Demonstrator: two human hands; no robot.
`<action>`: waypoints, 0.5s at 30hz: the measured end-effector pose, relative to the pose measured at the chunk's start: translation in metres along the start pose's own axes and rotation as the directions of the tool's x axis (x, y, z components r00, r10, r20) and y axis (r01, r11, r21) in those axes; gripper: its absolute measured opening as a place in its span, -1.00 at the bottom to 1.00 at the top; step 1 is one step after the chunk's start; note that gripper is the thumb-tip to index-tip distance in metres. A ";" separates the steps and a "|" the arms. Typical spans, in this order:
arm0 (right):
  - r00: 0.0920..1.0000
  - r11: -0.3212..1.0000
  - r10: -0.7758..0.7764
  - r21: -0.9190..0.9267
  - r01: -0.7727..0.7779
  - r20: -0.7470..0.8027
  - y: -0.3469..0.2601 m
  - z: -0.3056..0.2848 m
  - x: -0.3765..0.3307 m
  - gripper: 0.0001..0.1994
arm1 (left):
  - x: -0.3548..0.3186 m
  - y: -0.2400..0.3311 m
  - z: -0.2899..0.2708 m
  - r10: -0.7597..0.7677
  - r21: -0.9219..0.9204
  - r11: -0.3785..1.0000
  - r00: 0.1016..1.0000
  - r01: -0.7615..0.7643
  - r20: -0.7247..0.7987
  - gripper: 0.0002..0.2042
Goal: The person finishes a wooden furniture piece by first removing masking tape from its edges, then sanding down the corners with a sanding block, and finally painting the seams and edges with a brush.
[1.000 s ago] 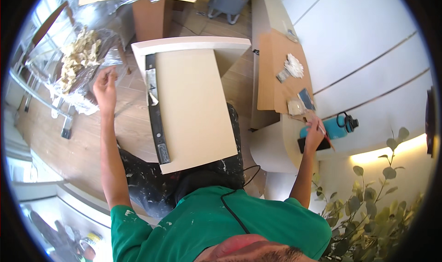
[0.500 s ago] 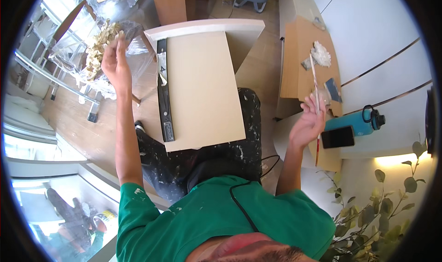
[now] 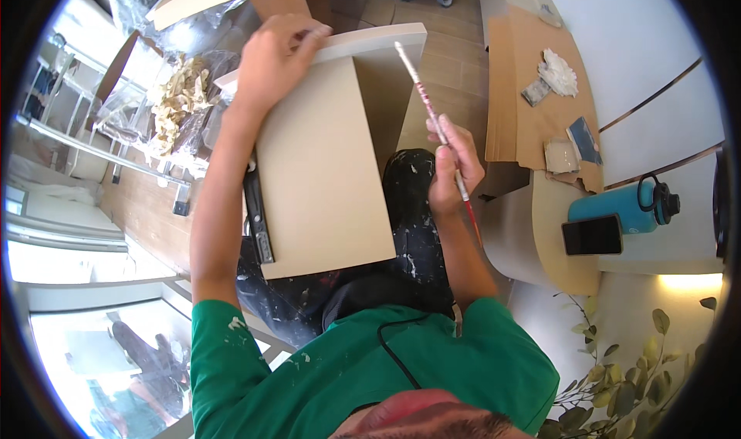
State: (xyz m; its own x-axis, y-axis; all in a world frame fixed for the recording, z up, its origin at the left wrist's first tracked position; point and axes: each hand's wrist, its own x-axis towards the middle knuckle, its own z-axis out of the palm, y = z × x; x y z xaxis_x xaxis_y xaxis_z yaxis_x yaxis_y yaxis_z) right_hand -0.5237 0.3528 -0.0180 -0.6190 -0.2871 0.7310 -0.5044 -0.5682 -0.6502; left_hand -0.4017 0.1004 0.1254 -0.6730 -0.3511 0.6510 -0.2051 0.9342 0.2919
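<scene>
A beige drawer (image 3: 320,177) rests across my lap, its thick front panel (image 3: 386,36) at the far end. Along its left side runs a black metal slide rail (image 3: 258,219), partly covered by my left forearm. My left hand (image 3: 272,65) is closed over the far left part of the front panel's edge; some fingertips are hidden behind it. In my right hand (image 3: 455,165) is a thin paintbrush (image 3: 421,92), pinched between thumb and fingers. Its whitish tip points up and left, close to the panel's right end, and its red end points down.
Crumpled beige paper (image 3: 181,99) in clear plastic lies at the left by a metal rack (image 3: 100,153). At the right, cardboard (image 3: 513,92) holds a crumpled white wad (image 3: 557,72) and a blue pad (image 3: 584,140). Near them are a blue bottle (image 3: 610,207) and a phone (image 3: 592,234).
My left hand has moved right from beside the crumpled paper onto the drawer's front panel. My right hand has brought the paintbrush left, toward the drawer. The drawer has shifted slightly left and tilted.
</scene>
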 end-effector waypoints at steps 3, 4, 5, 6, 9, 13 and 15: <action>0.998 0.994 -0.050 -0.095 0.053 0.032 0.008 0.003 -0.006 -0.68 | -0.002 -0.007 0.001 -0.129 -0.141 0.982 0.991 0.122 -0.044 -0.81; 0.996 0.989 -0.075 -0.126 0.080 0.045 0.010 0.004 -0.006 -0.69 | -0.003 -0.006 0.002 -0.103 -0.094 0.991 0.994 0.099 -0.041 -0.81; 0.992 0.979 -0.099 -0.173 0.110 0.072 0.009 0.004 -0.006 -0.70 | -0.005 -0.005 0.004 -0.077 -0.046 0.996 0.996 0.076 -0.037 -0.81; 0.989 0.971 -0.121 -0.198 0.136 0.086 0.009 0.005 -0.006 -0.70 | -0.005 -0.005 0.006 -0.048 0.002 0.999 0.998 0.048 -0.034 -0.81; 0.978 0.947 -0.166 -0.257 0.194 0.127 0.012 0.008 -0.006 -0.68 | -0.005 -0.007 0.008 -0.100 -0.083 0.992 0.994 0.096 -0.044 -0.79; 0.974 0.932 -0.167 -0.298 0.208 0.155 0.015 0.014 -0.003 -0.67 | -0.004 -0.004 0.006 -0.081 -0.074 0.994 0.997 0.080 -0.010 -0.83; 0.972 0.929 -0.166 -0.304 0.210 0.166 0.018 0.015 -0.003 -0.66 | -0.004 0.000 0.004 -0.083 -0.083 0.993 0.996 0.084 0.009 -0.83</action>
State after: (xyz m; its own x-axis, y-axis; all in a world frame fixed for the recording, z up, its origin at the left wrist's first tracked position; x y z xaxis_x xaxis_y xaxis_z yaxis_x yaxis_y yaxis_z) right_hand -0.5220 0.3321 -0.0282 -0.4183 -0.3130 0.8527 -0.7820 -0.3535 -0.5134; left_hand -0.4016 0.1023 0.1203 -0.6599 -0.4270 0.6182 -0.2010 0.8931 0.4024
